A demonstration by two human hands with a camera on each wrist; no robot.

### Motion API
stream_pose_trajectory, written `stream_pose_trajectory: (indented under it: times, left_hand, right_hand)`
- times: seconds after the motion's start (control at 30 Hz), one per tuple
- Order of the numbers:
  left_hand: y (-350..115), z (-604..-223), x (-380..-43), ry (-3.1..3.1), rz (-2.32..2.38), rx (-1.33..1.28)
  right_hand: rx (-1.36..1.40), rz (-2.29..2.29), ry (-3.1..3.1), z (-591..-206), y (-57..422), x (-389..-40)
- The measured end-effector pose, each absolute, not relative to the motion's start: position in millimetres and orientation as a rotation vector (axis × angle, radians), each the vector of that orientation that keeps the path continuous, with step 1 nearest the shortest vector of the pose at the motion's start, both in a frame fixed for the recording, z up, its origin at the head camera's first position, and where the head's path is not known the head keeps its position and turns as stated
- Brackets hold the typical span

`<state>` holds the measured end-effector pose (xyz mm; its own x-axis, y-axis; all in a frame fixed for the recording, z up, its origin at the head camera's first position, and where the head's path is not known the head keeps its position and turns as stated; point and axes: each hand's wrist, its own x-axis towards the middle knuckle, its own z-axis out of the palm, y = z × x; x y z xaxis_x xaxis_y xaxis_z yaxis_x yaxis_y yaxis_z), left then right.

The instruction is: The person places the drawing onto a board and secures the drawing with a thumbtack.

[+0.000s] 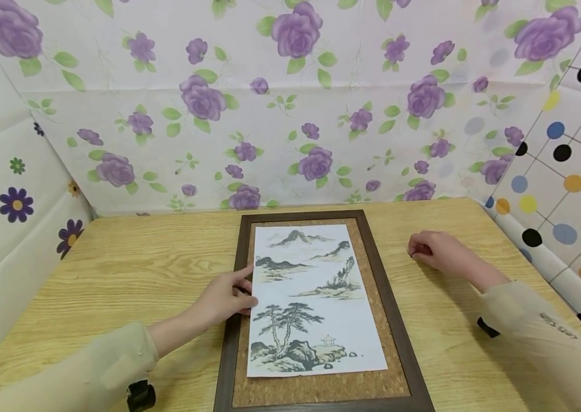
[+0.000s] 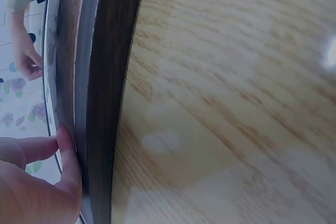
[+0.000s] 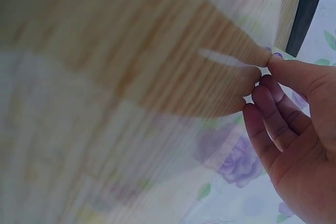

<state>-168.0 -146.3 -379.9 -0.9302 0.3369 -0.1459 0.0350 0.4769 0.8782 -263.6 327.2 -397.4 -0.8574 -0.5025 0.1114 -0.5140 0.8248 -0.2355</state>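
A sheet of paper point(image 1: 311, 292) printed with an ink landscape of mountains and pines lies on a cork board point(image 1: 321, 395) with a dark brown frame point(image 1: 390, 309). At the sheet's left edge is my left hand point(image 1: 220, 297), thumb and forefinger touching the paper, the other fingers over the frame. In the left wrist view these fingertips point(image 2: 64, 137) sit right by the frame's inner side. Right of the board, my right hand point(image 1: 439, 254) is low at the tabletop, pinching a tiny purple thing point(image 3: 277, 54) mostly hidden by its fingertips; I cannot tell its kind.
The board lies on a wood-grain table point(image 1: 156, 269). Behind it rises a wall covering with purple roses point(image 1: 316, 163). Flowered covering point(image 1: 12, 206) bounds the left side, and dotted covering point(image 1: 563, 183) the right.
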Motion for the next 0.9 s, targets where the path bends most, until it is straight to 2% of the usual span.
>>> stream_pose_trajectory:
  times: [0.9]
  left_hand:
    - [-145.7,-377.6,-166.5,2.427,1.329,0.389]
  right_hand:
    - [0.84,0.428,-2.948,-394.9,325.7,-261.7]
